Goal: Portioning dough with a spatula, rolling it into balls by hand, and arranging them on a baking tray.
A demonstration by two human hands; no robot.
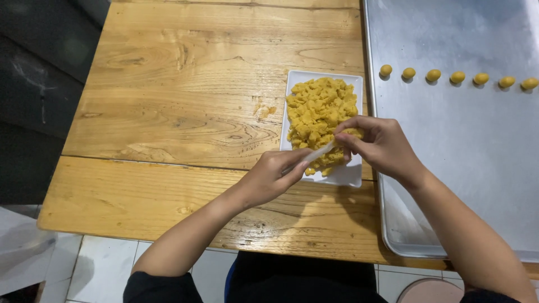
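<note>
A white rectangular plate (352, 175) heaped with yellow dough pieces (319, 115) sits on the wooden table (185, 106). My left hand (272, 177) grips a thin white stick-like tool (320, 152) at the plate's near edge, its tip pointing toward my right hand. My right hand (379, 145) hovers over the plate's right side and pinches a small lump of yellow dough (352, 133) between its fingertips. The tool's tip meets that lump.
A large metal baking tray (477, 157) lies to the right of the plate, with a row of several small yellow dough balls (457, 77) across its far part. Crumbs (266, 110) lie left of the plate. The table edge and tiled floor (95, 269) are near me.
</note>
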